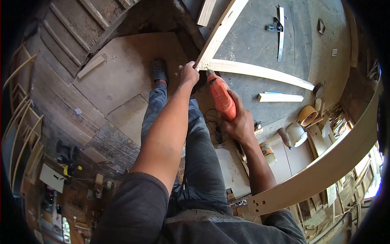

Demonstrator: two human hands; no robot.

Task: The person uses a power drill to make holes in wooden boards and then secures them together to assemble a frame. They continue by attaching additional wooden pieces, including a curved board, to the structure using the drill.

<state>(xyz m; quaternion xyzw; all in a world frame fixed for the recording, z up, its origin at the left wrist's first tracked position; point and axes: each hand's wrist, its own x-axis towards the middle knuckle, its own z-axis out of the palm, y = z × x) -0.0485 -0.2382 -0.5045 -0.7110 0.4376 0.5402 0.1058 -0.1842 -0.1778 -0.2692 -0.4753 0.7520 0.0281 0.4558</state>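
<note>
**Drilling at the wooden frame joint**

Right hand (239,122) was wrapped tight round the orange power drill (221,96), bit end pointed at the corner where two pale timber strips (252,70) met on the grey worktop (252,36). Left hand (189,74) was closed on that joint, pinning it down. Strips looked light, stiff and thin, likely to split near the ends; best held close to the joint. Drill looked weighty, gripped by its body. Combination square (279,28) lay well apart; glue bottle (267,151) sat near the right forearm.
</note>
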